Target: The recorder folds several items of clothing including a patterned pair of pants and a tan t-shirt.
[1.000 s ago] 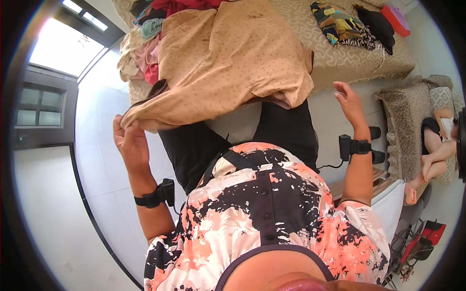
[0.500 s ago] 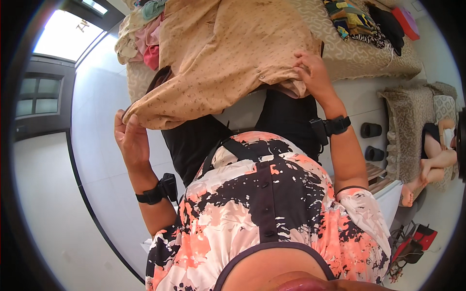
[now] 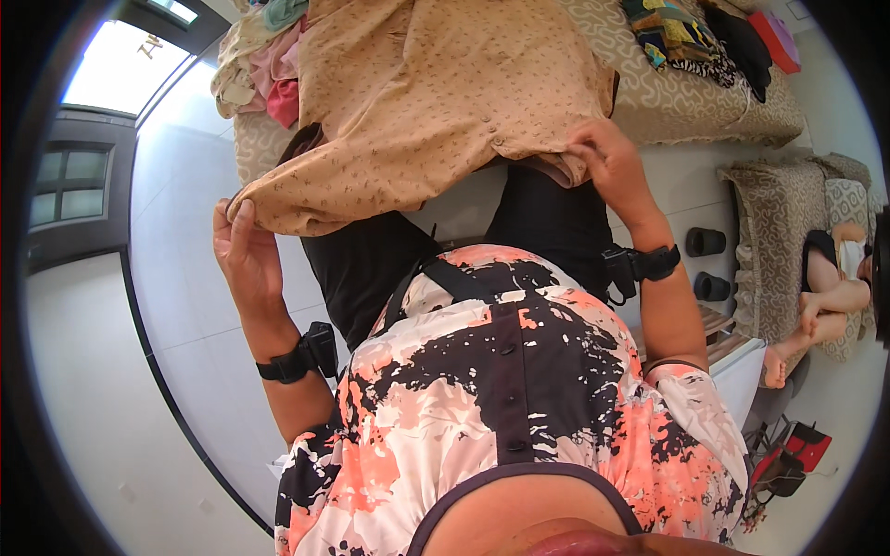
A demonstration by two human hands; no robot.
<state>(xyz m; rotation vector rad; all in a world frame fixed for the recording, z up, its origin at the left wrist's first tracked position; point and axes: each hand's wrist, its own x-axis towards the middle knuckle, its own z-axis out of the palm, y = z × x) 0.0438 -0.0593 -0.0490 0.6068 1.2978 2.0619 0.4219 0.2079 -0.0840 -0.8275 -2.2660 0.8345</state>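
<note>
A tan garment (image 3: 417,111) with a small dark print, buttons and dark trim hangs over the near edge of the patterned sofa seat, its near hem raised above my knees. My left hand (image 3: 247,250) pinches the hem's left corner between thumb and fingers. At the right end of the same hem, my right hand (image 3: 607,167) is closed on the cloth, its fingertips partly hidden in the fold. Between the hands the hem sags, and some of its underside shows near my right hand.
Pink and cream clothes (image 3: 269,79) are heaped on the seat's left. On its right lie a colourful folded cloth (image 3: 672,37), a black cloth (image 3: 737,51) and a pink box (image 3: 777,42). Dark slippers (image 3: 706,242) rest on the floor. Another person (image 3: 825,278) reclines at the far right.
My right hand has moved down slightly, and its fingers have closed on the hem. My left hand has shifted a little up and left with its corner. The cloth lies somewhat flatter.
</note>
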